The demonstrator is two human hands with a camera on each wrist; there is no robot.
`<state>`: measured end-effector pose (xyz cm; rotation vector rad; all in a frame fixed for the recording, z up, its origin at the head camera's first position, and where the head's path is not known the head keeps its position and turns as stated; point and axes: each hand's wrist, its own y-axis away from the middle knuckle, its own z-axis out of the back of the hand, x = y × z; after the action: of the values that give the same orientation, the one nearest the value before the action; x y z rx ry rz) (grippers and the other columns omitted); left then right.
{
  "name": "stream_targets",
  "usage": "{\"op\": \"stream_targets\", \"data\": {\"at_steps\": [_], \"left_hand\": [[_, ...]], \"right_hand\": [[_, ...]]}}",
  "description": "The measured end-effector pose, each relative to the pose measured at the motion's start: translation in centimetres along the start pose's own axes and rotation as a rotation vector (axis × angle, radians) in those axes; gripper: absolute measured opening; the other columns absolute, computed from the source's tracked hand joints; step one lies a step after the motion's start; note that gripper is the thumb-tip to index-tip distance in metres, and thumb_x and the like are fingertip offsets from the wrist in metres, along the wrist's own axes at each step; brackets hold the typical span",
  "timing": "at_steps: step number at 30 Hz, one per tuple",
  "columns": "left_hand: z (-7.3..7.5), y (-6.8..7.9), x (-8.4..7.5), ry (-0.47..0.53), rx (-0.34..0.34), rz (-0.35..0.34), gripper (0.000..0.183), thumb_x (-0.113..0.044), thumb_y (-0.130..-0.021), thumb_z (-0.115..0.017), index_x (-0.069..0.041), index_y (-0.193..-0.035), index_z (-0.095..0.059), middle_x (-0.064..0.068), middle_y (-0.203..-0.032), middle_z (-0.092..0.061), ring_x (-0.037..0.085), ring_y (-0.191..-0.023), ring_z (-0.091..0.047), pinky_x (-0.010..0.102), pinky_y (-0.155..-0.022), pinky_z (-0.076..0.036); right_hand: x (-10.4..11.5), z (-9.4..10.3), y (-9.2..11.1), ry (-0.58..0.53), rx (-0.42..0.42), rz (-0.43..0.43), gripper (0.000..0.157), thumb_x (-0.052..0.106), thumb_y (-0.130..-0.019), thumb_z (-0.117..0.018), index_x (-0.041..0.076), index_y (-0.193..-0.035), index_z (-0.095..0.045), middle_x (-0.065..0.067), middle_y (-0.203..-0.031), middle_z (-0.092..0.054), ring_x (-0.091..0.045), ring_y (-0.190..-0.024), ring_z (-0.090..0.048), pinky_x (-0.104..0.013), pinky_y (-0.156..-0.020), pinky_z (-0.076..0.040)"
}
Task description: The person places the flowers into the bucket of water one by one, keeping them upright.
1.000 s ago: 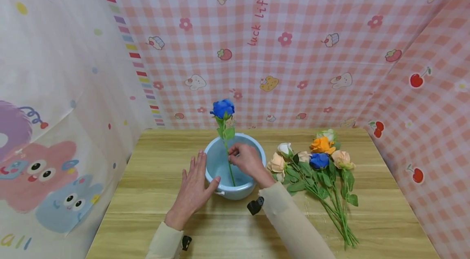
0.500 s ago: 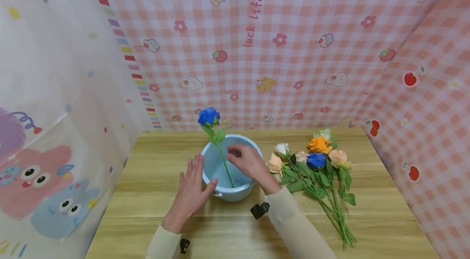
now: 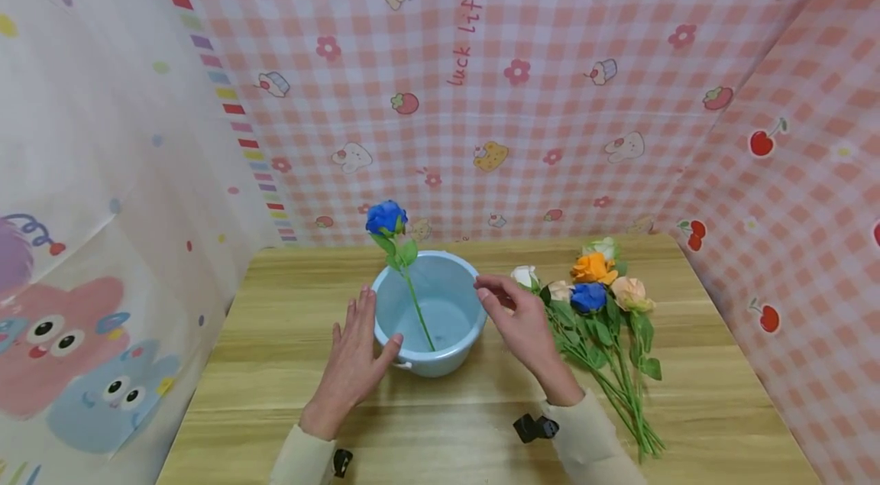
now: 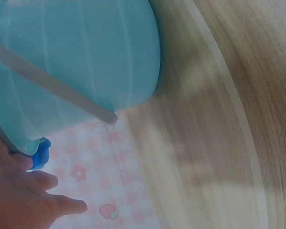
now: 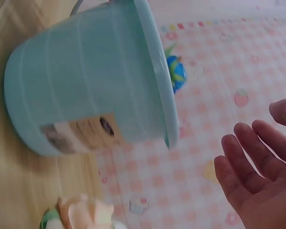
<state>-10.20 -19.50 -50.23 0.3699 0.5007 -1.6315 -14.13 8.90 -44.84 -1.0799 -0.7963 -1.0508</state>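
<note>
A light blue bucket (image 3: 440,363) stands on the table, a blue rose (image 3: 386,218) leaning inside it against the far left rim. My left hand (image 3: 352,363) rests along the bucket's left rim, fingers spread and straight. In the left wrist view the bucket's side (image 4: 86,62) and a pale handle (image 4: 52,83) show beside that hand. Off the right rim, my right hand (image 3: 519,321) holds nothing, its fingers loosely bent. The right wrist view shows this hand (image 5: 257,176) apart from the bucket (image 5: 95,81), which carries a label (image 5: 83,133).
To the right lies a bunch of roses: a white one (image 3: 524,276), an orange one (image 3: 594,268), a blue one (image 3: 588,298) and a peach one (image 3: 631,292), their green stems (image 3: 635,409) pointing toward the front. Checked cloth (image 3: 440,126) hangs behind the wooden table (image 3: 234,363).
My right hand has let go of the blue rose's stem and moved right, out of the bucket. The rose has tipped left onto the rim. My left hand has stayed by the rim.
</note>
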Motion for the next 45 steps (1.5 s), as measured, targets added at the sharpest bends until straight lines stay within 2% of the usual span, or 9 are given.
{"op": "stream_targets", "data": {"at_steps": [5, 8, 10, 18, 28, 31, 37, 40, 45], "left_hand": [[0.1, 0.0, 0.0, -0.003, -0.006, -0.004, 0.091, -0.056, -0.104, -0.05, -0.003, -0.166, -0.01, 0.012, -0.174, -0.005, 0.042, -0.157, -0.011, 0.073, -0.117, -0.014], [0.2, 0.0, 0.0, -0.001, -0.004, -0.004, 0.091, -0.059, -0.104, -0.047, -0.003, -0.166, -0.01, 0.012, -0.174, -0.004, 0.041, -0.157, -0.01, 0.073, -0.117, -0.014], [0.2, 0.0, 0.0, -0.002, -0.003, -0.002, 0.091, -0.059, -0.104, -0.047, -0.004, -0.166, -0.01, 0.012, -0.174, -0.004, 0.04, -0.158, -0.009, 0.073, -0.117, -0.014], [0.1, 0.1, -0.1, 0.002, -0.006, -0.003, 0.089, -0.051, -0.104, -0.053, -0.003, -0.166, -0.011, 0.013, -0.174, -0.005, 0.041, -0.157, -0.01, 0.073, -0.117, -0.014], [0.1, 0.0, -0.1, -0.002, -0.011, -0.009, 0.09, -0.052, -0.104, -0.052, -0.002, -0.166, -0.011, 0.013, -0.174, -0.006, 0.042, -0.157, -0.011, 0.074, -0.117, -0.015], [0.1, 0.0, -0.1, -0.001, -0.01, -0.007, 0.09, -0.054, -0.104, -0.051, -0.003, -0.166, -0.011, 0.013, -0.174, -0.006, 0.042, -0.157, -0.011, 0.074, -0.117, -0.015], [0.0, 0.0, -0.1, 0.0, -0.007, -0.004, 0.09, -0.054, -0.104, -0.051, -0.003, -0.166, -0.011, 0.012, -0.174, -0.005, 0.042, -0.157, -0.011, 0.073, -0.117, -0.015], [0.0, 0.0, -0.1, -0.004, -0.005, -0.004, 0.09, -0.055, -0.104, -0.05, -0.003, -0.166, -0.011, 0.012, -0.174, -0.005, 0.042, -0.157, -0.012, 0.073, -0.117, -0.015], [-0.1, 0.0, -0.1, -0.006, -0.002, -0.006, 0.091, -0.058, -0.104, -0.048, -0.004, -0.166, -0.01, 0.012, -0.174, -0.004, 0.041, -0.157, -0.011, 0.073, -0.117, -0.015]], "right_hand": [[-0.9, 3.0, 2.1, -0.027, -0.106, -0.023, 0.026, 0.017, -0.105, -0.062, 0.004, -0.125, -0.071, -0.011, -0.12, -0.074, -0.021, -0.109, -0.07, -0.021, -0.09, -0.055], [-1.5, 4.5, 2.9, -0.093, -0.172, -0.028, 0.025, 0.012, -0.105, -0.061, -0.002, -0.123, -0.071, -0.019, -0.118, -0.073, -0.017, -0.107, -0.07, -0.017, -0.088, -0.054], [-1.7, 5.4, 3.3, -0.124, -0.213, -0.032, 0.024, 0.009, -0.105, -0.061, -0.004, -0.123, -0.07, -0.019, -0.117, -0.073, -0.013, -0.106, -0.07, -0.017, -0.089, -0.054], [-2.1, 9.5, 4.5, -0.163, -0.356, -0.102, 0.027, 0.008, -0.106, -0.058, -0.011, -0.124, -0.067, 0.007, -0.108, -0.075, -0.007, -0.104, -0.07, -0.015, -0.091, -0.053], [-4.6, 14.0, 6.1, -0.171, -0.545, -0.125, 0.027, 0.006, -0.103, -0.061, -0.014, -0.121, -0.067, 0.002, -0.101, -0.077, -0.01, -0.094, -0.072, -0.014, -0.083, -0.055], [-5.5, 15.0, 6.7, -0.165, -0.587, -0.144, 0.027, 0.006, -0.103, -0.062, -0.014, -0.121, -0.068, 0.004, -0.1, -0.077, -0.008, -0.091, -0.072, -0.013, -0.08, -0.055], [-7.3, 16.5, 7.8, -0.227, -0.649, -0.188, 0.028, 0.006, -0.102, -0.063, -0.016, -0.119, -0.066, 0.003, -0.097, -0.077, -0.007, -0.089, -0.073, -0.014, -0.078, -0.057], [-8.2, 17.1, 8.4, -0.247, -0.667, -0.235, 0.025, 0.006, -0.102, -0.063, -0.013, -0.118, -0.069, 0.003, -0.097, -0.077, -0.007, -0.088, -0.073, -0.015, -0.077, -0.057], [-9.5, 17.9, 9.3, -0.243, -0.648, -0.387, 0.017, 0.012, -0.101, -0.068, 0.005, -0.114, -0.074, 0.008, -0.099, -0.076, -0.003, -0.088, -0.072, -0.015, -0.075, -0.057]]}}
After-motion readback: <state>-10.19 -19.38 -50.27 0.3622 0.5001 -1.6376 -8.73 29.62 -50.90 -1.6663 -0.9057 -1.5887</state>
